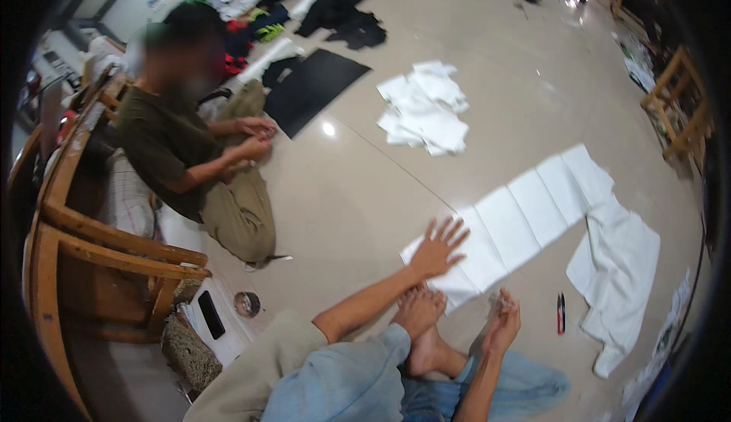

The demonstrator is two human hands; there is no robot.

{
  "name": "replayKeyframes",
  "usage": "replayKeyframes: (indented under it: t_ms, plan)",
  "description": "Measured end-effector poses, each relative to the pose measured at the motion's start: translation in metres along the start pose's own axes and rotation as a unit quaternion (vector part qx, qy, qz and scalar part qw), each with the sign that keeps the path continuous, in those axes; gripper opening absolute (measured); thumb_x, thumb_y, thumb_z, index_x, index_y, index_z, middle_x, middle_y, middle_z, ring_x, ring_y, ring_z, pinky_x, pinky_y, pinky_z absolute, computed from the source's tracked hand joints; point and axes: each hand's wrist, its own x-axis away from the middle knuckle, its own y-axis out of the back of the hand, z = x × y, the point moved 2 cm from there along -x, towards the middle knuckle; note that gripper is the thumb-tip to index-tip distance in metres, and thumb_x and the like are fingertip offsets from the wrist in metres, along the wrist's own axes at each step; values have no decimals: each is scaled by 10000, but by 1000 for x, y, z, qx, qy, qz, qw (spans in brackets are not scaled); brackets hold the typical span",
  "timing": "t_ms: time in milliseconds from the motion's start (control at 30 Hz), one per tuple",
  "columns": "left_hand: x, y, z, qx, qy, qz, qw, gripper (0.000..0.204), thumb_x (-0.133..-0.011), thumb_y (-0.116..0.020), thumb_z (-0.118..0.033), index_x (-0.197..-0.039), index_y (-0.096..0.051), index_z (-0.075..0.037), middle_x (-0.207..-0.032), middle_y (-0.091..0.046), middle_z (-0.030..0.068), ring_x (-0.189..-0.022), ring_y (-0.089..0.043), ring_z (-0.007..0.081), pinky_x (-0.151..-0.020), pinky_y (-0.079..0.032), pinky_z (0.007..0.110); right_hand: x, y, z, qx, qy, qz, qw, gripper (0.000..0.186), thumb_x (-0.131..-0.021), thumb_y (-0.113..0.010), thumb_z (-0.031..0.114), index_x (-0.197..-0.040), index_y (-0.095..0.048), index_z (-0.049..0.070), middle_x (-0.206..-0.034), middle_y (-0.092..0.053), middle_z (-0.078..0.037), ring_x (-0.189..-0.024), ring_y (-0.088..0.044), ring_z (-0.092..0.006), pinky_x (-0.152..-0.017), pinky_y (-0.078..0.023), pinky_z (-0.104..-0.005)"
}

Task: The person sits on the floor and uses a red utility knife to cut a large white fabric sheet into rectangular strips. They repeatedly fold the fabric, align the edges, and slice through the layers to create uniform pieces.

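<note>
A long strip of white fabric [525, 201] lies on the floor before me, creased crosswise into panels. My left hand [438, 250] rests flat on its near end, fingers spread. Just to the right of that end, my right hand [502, 323] is raised with its fingers curled and fingertips together. Whatever they pinch, if anything, is too small to make out. At the strip's far end the fabric bends round into a loose, rumpled length [613, 270] that trails back toward me on the right. My bare foot [419, 311] is beside the near end.
A red and black pen-like tool [561, 314] lies right of my right hand. Farther off are a pile of white pieces [426, 110] and a black sheet [316, 87]. A co-worker [198, 125] sits at left by a wooden chair [114, 247]. A phone [211, 314] and tape roll [247, 304] lie nearby.
</note>
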Motion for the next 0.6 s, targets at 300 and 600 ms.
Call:
replayKeyframes:
  t_ms: [300,600]
  plan:
    - [6,19,-8,-7,-16,-48,999,682,-1045,-427,-555,-1627,-318,-216,-1705,-237,110,-1570,-187,370,-1254,-104,619,-7,78,-23,-282,-199,-5,939,346,-1119,-472,252,-802,-481,113,-593,-313,39,-508,-284,-89,-578,-379,-258]
    - [5,15,-9,-20,-18,-27,999,672,-1043,-455,-524,-1623,-319,-212,-1711,-217,105,-1574,-177,364,-1260,-110,604,12,57,-1,468,162,71,866,203,-978,-608,177,-1008,-664,-16,-782,-669,-115,-695,-631,-239,-699,-498,-371]
